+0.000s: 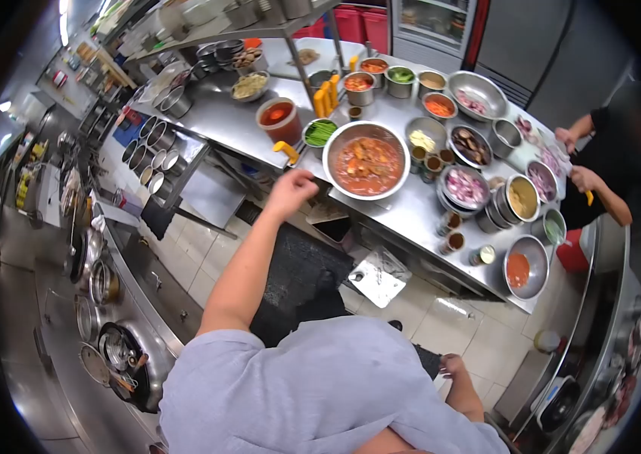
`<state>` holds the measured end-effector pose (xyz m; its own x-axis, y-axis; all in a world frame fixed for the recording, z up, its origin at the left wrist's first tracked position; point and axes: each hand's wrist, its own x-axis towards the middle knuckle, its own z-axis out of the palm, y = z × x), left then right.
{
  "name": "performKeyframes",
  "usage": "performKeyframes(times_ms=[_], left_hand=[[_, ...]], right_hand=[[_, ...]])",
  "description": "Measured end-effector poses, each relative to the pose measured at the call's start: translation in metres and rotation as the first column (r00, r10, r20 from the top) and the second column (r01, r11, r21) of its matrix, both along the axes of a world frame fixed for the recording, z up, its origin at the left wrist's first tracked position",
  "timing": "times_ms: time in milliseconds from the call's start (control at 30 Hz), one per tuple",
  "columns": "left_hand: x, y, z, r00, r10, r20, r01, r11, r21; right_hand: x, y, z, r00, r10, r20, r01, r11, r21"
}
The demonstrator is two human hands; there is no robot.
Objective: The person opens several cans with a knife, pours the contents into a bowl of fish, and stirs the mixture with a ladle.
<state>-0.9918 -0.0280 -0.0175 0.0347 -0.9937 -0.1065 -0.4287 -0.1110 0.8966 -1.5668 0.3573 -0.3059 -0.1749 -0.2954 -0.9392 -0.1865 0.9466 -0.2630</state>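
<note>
My left hand (pixel 292 192) is stretched forward over the near edge of the steel counter (pixel 222 125), its fingers curled and nothing visible in them. Just ahead of it lies a yellow handle (pixel 285 151). To its right sits a large steel bowl of reddish meat and sauce (pixel 366 160). Green chopped vegetables (pixel 321 133) fill a small bowl beside that one, and a tub of red sauce (pixel 277 119) stands behind. Low at my right side hangs my right hand (pixel 453 366), touching nothing I can see; its fingers are partly hidden.
A co-worker in black (pixel 612 151) cuts onions at the counter's right end. Bowls of onions (pixel 464 187), mushrooms and carrots crowd the counter. A shelf post (pixel 301 72) rises near its middle. Stoves with pans (pixel 120 352) stand at the left. A dark mat (pixel 297 265) covers the floor.
</note>
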Motion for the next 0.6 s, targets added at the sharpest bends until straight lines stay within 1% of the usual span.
performKeyframes(times_ms=[33, 67, 100, 133, 167, 200, 233, 300, 333, 367, 400, 433, 500, 533, 567, 600], left_hand=[[0.037, -0.027, -0.026, 0.985, 0.175, 0.001, -0.174, 0.98, -0.094], [0.058, -0.044, -0.031, 0.936, 0.352, -0.011, -0.351, 0.93, -0.11], [0.077, -0.064, -0.048, 0.864, 0.487, -0.124, -0.495, 0.868, -0.042], [0.085, -0.076, -0.054, 0.848, 0.509, -0.149, -0.509, 0.86, 0.043], [0.091, -0.09, -0.061, 0.831, 0.528, -0.173, -0.513, 0.849, 0.127], [0.101, -0.107, -0.085, 0.866, 0.459, -0.2, -0.43, 0.886, 0.173], [0.095, -0.115, -0.095, 0.888, 0.436, -0.148, -0.415, 0.897, 0.153], [0.092, -0.135, -0.114, 0.927, 0.328, -0.18, -0.307, 0.943, 0.131], [0.094, -0.149, -0.129, 0.948, 0.314, -0.045, -0.316, 0.946, -0.073], [0.096, -0.159, -0.143, 0.942, 0.324, 0.089, -0.289, 0.917, -0.275], [0.093, -0.158, -0.128, 0.932, 0.339, 0.13, -0.282, 0.901, -0.331], [0.096, -0.159, -0.117, 0.937, 0.325, 0.124, -0.272, 0.907, -0.323], [0.103, -0.161, -0.091, 0.973, 0.214, 0.09, -0.154, 0.884, -0.442], [0.106, -0.157, -0.064, 0.978, 0.177, 0.109, -0.121, 0.91, -0.398], [0.112, -0.159, -0.047, 0.981, 0.151, 0.119, -0.082, 0.888, -0.452], [0.118, -0.163, -0.029, 0.992, 0.111, 0.068, -0.065, 0.875, -0.481]], right_hand=[[0.024, -0.003, 0.002, 0.998, 0.043, 0.051, -0.042, 0.999, -0.005], [0.047, -0.011, 0.005, 0.998, 0.046, 0.049, -0.046, 0.999, 0.0], [0.071, -0.026, 0.011, 0.997, 0.061, 0.055, -0.058, 0.997, -0.046], [0.091, -0.042, 0.015, 0.996, 0.07, 0.058, -0.065, 0.994, -0.092], [0.111, -0.059, 0.018, 0.997, 0.06, 0.054, -0.055, 0.995, -0.089], [0.129, -0.078, 0.014, 0.996, 0.04, 0.074, -0.028, 0.988, -0.154], [0.148, -0.1, 0.021, 0.996, 0.019, 0.093, 0.002, 0.976, -0.22], [0.19, -0.144, 0.042, 0.999, 0.041, -0.005, -0.041, 0.964, -0.264], [0.206, -0.164, 0.038, 0.997, 0.071, -0.006, -0.069, 0.945, -0.32], [0.221, -0.182, 0.034, 0.995, 0.103, -0.009, -0.099, 0.923, -0.373], [0.237, -0.199, 0.039, 0.989, 0.14, -0.042, -0.145, 0.904, -0.401], [0.253, -0.218, 0.043, 0.981, 0.178, -0.075, -0.193, 0.884, -0.426], [0.278, -0.249, 0.053, 0.931, 0.322, -0.171, -0.364, 0.799, -0.478], [0.295, -0.26, 0.067, 0.936, 0.308, -0.171, -0.352, 0.808, -0.473], [0.313, -0.273, 0.095, 0.917, 0.349, -0.194, -0.399, 0.771, -0.497], [0.329, -0.287, 0.122, 0.895, 0.389, -0.219, -0.444, 0.73, -0.52]])
